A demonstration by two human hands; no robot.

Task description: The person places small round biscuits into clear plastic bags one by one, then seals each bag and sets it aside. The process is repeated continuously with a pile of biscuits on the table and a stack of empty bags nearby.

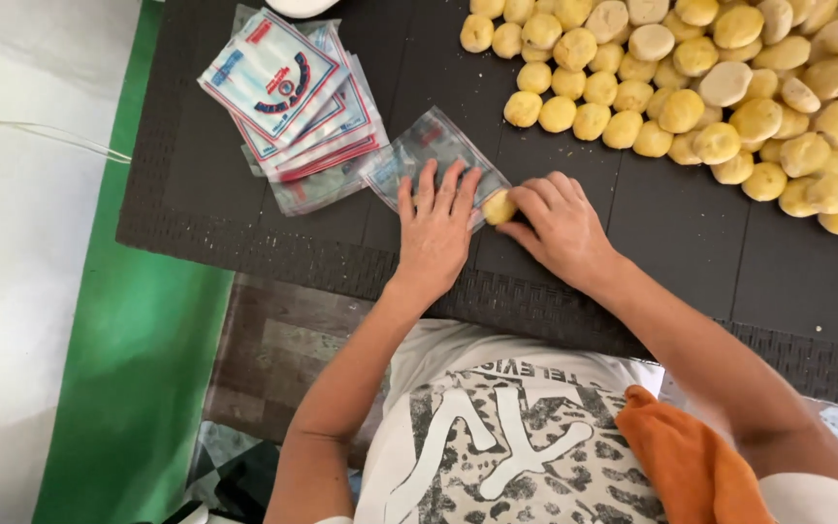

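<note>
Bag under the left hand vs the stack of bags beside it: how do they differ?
The single bag lies alone, pinned flat by the left hand, while the right hand pushes a yellow cookie into its mouth. The stack of bags is untouched, fanned in overlapping layers, apparently empty. The single bag looks clearer; the stack shows bold red-and-blue print. Both are small flat plastic pouches on the dark mat.

Dark woven surface (244, 243) under even light; green strip (138, 388) beside white floor (12, 291); thin white cord (41, 131) at left.
</note>
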